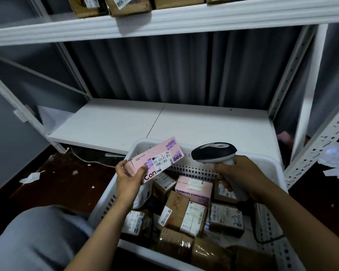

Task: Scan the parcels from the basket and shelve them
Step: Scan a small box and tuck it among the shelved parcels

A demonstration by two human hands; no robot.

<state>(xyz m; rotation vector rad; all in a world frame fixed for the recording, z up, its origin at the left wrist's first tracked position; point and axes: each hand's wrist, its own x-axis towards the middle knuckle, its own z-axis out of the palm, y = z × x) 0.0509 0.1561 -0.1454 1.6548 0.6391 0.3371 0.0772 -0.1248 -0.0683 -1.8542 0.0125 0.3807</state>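
Left hand (128,178) closed on pink contact-lens box (155,159), label up, above white basket (270,163) rim at 11 o'clock. Right hand (241,176) wrapped round barcode scanner (213,152), aimed at 9 o'clock; scan possibly underway. Many parcels (186,214) left in basket; lower shelf (164,124) bare, upper shelf (164,20) partly stocked.

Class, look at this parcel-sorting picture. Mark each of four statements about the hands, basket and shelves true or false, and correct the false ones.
1. The left hand holds a pink box. True.
2. The right hand is empty. False: it grips a barcode scanner.
3. The white basket holds several parcels. True.
4. The lower shelf is stacked with brown parcels. False: the parcels sit on the upper shelf.
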